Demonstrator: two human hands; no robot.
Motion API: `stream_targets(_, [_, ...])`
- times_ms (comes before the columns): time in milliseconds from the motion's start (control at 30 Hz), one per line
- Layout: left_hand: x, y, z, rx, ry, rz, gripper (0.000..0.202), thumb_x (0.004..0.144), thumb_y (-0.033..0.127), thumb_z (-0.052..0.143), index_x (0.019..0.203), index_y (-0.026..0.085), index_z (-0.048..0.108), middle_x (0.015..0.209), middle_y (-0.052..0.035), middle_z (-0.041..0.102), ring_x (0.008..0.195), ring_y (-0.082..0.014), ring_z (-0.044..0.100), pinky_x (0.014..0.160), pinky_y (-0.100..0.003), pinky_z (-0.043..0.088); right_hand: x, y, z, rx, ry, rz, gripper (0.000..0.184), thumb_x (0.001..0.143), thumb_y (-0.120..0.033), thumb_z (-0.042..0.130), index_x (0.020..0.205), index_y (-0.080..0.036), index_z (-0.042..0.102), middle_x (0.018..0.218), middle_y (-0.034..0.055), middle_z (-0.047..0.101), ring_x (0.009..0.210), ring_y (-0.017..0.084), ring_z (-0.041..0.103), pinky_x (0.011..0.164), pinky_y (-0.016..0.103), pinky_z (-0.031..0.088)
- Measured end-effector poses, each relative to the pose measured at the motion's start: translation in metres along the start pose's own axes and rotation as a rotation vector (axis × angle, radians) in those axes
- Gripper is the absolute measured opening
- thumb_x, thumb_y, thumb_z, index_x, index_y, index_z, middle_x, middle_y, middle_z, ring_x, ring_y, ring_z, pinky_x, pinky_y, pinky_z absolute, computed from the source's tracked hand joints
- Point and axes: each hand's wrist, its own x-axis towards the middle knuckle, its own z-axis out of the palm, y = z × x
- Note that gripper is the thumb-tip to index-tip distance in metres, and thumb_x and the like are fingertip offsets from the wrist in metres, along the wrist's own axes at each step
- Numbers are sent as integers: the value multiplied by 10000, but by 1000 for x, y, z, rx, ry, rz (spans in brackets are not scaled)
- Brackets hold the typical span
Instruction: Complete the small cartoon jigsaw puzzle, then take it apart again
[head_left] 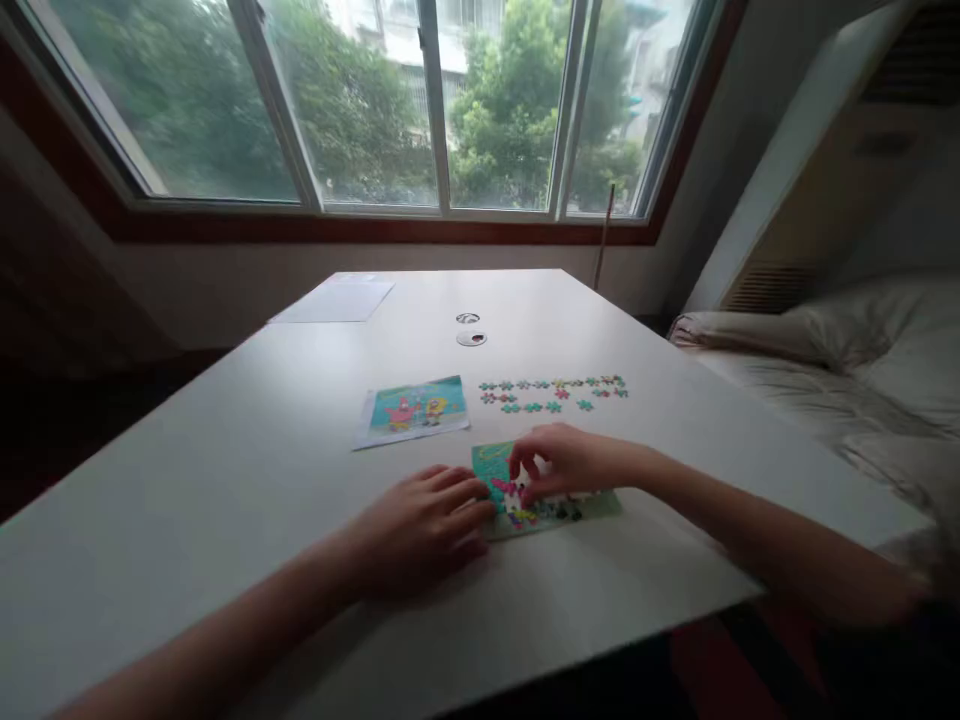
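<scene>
Puzzle: one partly built rectangular jigsaw puzzle of green and turquoise card lay flat near the near edge of the white tabletop, towards its right side.
Axis: its long side ran roughly along the near edge; which way the picture faced could not be told.
Look: pale green at the far left corner, with pink, yellow and dark patches in the middle; both hands hid much of it.
Left hand: the left hand lay palm down at the puzzle's left end, its grip slack, fingers together and flat, holding nothing.
Right hand: the right hand arched over the puzzle's middle, fingertips bent down onto it; whether its grip pinched a piece could not be told.
Loose pieces: one scatter of small turquoise and pink jigsaw pieces lay in about two rows beyond the puzzle, too small to count.
Picture: one turquoise printed cartoon card lay left of the scatter.
Far side: two small round grey discs and one clear flat sheet lay towards the far edge.
</scene>
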Motion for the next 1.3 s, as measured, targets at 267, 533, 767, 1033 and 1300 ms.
stream_targets(267, [1,-2,-2,-6,13,12,259,858,306,403,1067,185,495,1020,-86,559,955,-215,493,820,-377,420,-7,38,-20,-104,161,35,188,773,-328,533,860,-173,595,720,8,588,655,108,516,620,219,365])
stream_targets(533, [2,-2,-1,-15,23,15,258,858,308,404,1066,183,492,1025,-84,557,945,-209,495,817,-377,425,-19,113,-39,-242,349,342,165,753,-282,525,810,-168,630,745,27,627,665,126,550,633,226,370])
stream_targets(767, [1,-2,-2,-12,23,17,257,860,305,404,1066,184,496,1031,-86,557,949,-210,496,818,-372,424,-14,114,-29,-183,314,387,235,725,-364,548,844,-184,642,784,30,635,661,127,548,623,218,374])
stream_targets(1033, [2,-2,-2,-11,62,23,246,856,304,407,1050,185,503,1008,-83,566,947,-203,499,817,-359,426,-10,118,-32,-124,244,408,243,688,-355,568,830,-172,642,811,42,633,712,150,552,635,235,374])
stream_targets(1300, [3,-2,-2,-23,40,13,246,852,300,414,1053,187,499,1015,-82,562,953,-207,498,821,-367,423,-2,129,-38,42,141,408,272,666,-328,576,861,-142,610,819,48,611,698,135,538,617,219,382])
